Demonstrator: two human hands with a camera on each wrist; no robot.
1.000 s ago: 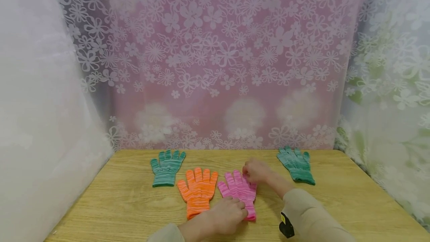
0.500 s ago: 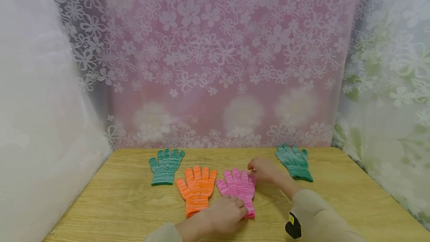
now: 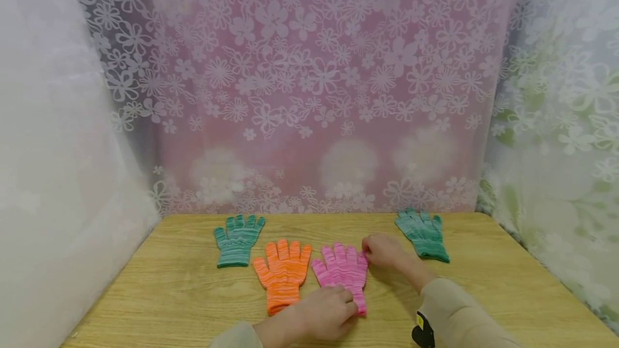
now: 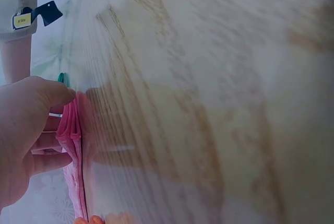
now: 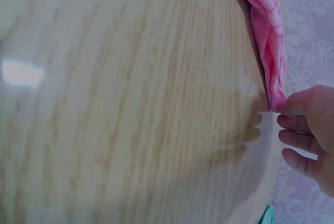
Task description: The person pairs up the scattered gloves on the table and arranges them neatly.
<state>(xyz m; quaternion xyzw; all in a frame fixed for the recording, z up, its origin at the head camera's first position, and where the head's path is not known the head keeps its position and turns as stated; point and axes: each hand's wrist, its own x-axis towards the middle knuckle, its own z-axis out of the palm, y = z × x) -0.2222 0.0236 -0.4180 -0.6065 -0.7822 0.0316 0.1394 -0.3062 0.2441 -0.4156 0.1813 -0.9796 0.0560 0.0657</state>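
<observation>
Three gloves lie spread and unheld on the wooden table [image 3: 169, 294], apparently done with for now: a blue-green glove [image 3: 239, 241] left of the lower centre of the frame, an orange glove [image 3: 282, 279] at lower centre, and a darker green glove [image 3: 425, 238] toward the lower right. The pink glove [image 3: 342, 268], just right of the orange one, looks nearly flat, so perhaps only its straightening is left. The left hand [image 3: 325, 313] curls closed over its cuff, gripping it between thumb and fingers, while the right hand [image 3: 384, 251] pinches the tip of its rightmost finger between thumb and forefinger, the other fingers loosely bent
</observation>
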